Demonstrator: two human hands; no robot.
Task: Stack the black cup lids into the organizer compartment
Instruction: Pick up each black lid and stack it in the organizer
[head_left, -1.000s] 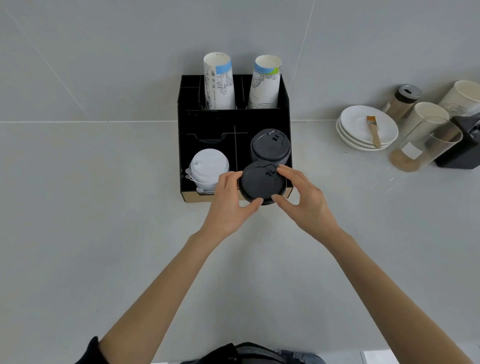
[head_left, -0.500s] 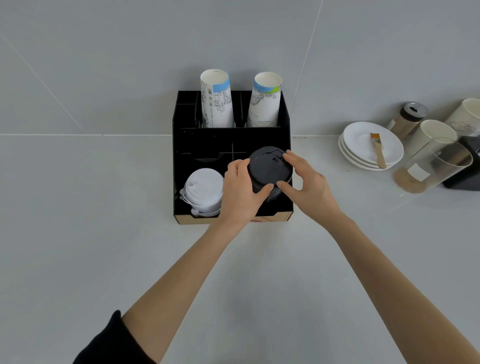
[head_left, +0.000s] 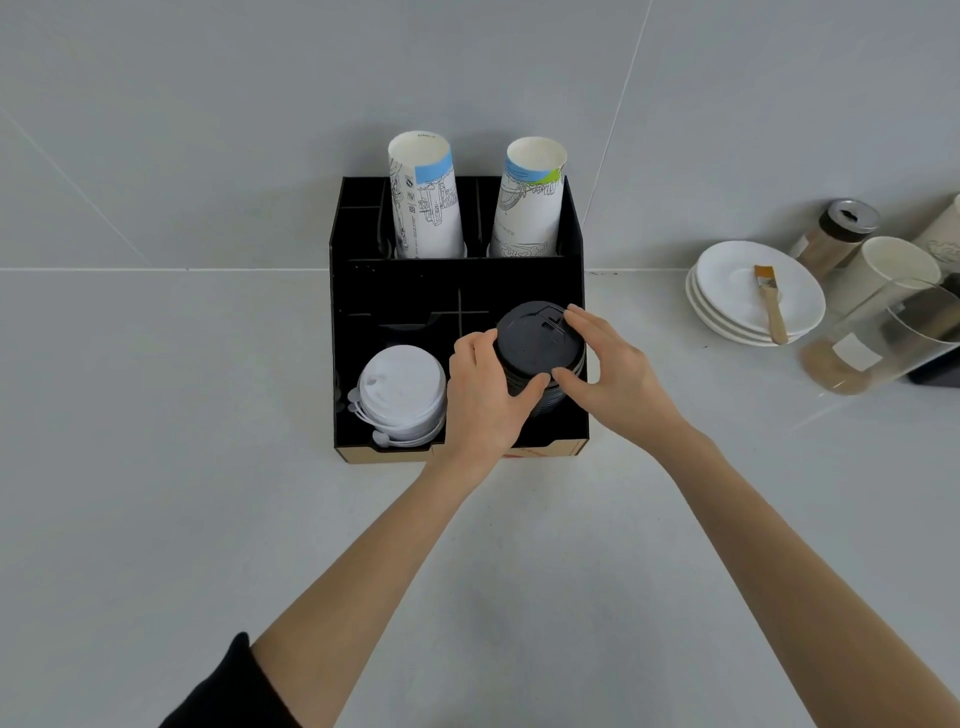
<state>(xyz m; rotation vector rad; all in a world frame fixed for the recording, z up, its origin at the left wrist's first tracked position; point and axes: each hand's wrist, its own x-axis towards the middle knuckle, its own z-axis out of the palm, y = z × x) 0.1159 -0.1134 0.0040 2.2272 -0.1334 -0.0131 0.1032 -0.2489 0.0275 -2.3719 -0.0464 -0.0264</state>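
A stack of black cup lids (head_left: 535, 343) stands in the front right compartment of the black organizer (head_left: 395, 280). My left hand (head_left: 485, 400) grips the stack's left side, thumb at its front edge. My right hand (head_left: 613, 374) holds the right side, fingers on the top lid's rim and thumb at the front. The lower lids are partly hidden by my hands. A stack of white lids (head_left: 402, 392) fills the front left compartment.
Two tall paper cup stacks (head_left: 426, 202) (head_left: 530, 202) stand in the organizer's back row against the wall. To the right are stacked white saucers (head_left: 727, 301) with a small brush (head_left: 771, 306), a shaker jar (head_left: 836, 234), cups and a tilted clear glass (head_left: 878, 338).
Both hands carried a black lid from in front of the organizer up onto the black lid stack in the front right compartment, and now hold the stack there.
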